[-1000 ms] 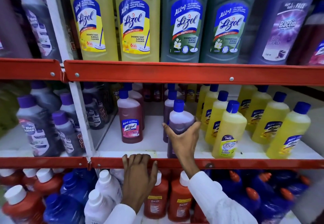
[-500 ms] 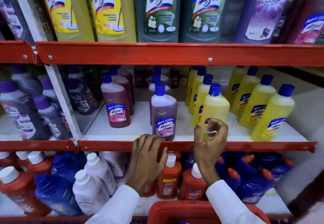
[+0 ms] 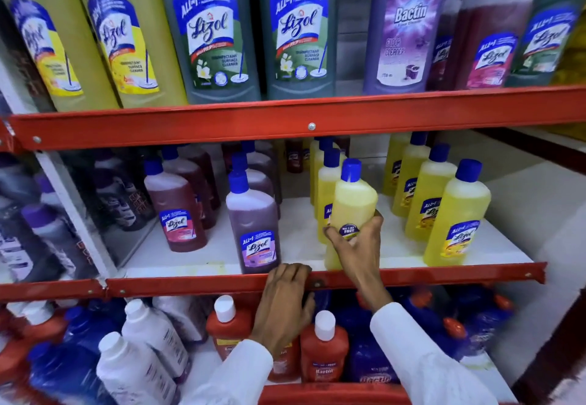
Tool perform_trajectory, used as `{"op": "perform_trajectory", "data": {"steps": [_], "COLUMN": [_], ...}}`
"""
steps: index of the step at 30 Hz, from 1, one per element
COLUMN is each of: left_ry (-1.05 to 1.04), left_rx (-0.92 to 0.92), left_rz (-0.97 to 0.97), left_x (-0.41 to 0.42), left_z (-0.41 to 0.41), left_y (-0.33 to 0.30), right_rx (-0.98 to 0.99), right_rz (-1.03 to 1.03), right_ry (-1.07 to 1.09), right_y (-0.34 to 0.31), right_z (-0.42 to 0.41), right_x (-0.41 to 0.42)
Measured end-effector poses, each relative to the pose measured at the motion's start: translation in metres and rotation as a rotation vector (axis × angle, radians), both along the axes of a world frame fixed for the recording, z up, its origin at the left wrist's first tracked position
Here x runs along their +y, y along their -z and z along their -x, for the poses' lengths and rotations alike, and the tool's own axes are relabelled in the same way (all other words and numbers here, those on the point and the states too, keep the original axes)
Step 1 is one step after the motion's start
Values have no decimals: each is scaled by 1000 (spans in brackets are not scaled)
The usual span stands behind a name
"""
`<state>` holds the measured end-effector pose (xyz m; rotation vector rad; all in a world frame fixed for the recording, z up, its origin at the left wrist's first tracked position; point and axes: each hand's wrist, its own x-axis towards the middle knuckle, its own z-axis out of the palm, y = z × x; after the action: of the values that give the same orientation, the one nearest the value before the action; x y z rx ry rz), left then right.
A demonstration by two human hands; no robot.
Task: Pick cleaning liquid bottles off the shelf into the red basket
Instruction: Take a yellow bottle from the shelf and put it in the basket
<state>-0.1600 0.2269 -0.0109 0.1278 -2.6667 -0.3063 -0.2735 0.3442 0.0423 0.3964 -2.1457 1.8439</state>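
Note:
My right hand (image 3: pixel 358 252) grips a yellow cleaning liquid bottle (image 3: pixel 355 201) with a blue cap at the front of the middle shelf (image 3: pixel 444 273), fingers wrapped around its lower half. My left hand (image 3: pixel 285 303) rests on the red front rail of that shelf, fingers curled over the edge, holding no bottle. A purple Lizol bottle (image 3: pixel 253 227) stands just above the left hand. The red basket (image 3: pixel 317 393) shows only as a rim at the bottom edge, below my sleeves.
More yellow bottles (image 3: pixel 456 214) stand right of the held one, and dark red bottles (image 3: pixel 177 211) to the left. Large Lizol and Bactin bottles (image 3: pixel 209 33) fill the top shelf. Orange, white and blue bottles (image 3: pixel 323 347) crowd the bottom shelf.
My right hand left the purple bottle, moved right and closed around the yellow bottle. The left hand stayed on the shelf rail. The view has shifted closer.

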Motion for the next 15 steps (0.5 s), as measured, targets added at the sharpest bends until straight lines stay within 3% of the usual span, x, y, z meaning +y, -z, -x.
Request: {"op": "perform_trajectory", "data": {"steps": [3, 5, 8, 10, 13, 15], "left_ry": [-19, -30, -40, -38, -32, -25], "left_rx": [18, 26, 30, 32, 25, 38], "left_rz": [-21, -43, -58, -73, -87, -93], "left_x": [2, 3, 2, 0, -1, -2], "left_z": [4, 6, 7, 9, 10, 10], "left_y": [4, 6, 10, 13, 13, 13], "right_rx": [-13, -50, -259, -336, -354, -345], "right_rz": [284, 524, 866, 949, 988, 962], "right_ry": [-107, -307, -966, -1282, -1431, -1360], "right_y": [-22, -34, -47, -55, -58, -57], "right_z": [-7, -6, -8, -14, -20, -24], "right_x": [18, 32, 46, 52, 56, 59]}}
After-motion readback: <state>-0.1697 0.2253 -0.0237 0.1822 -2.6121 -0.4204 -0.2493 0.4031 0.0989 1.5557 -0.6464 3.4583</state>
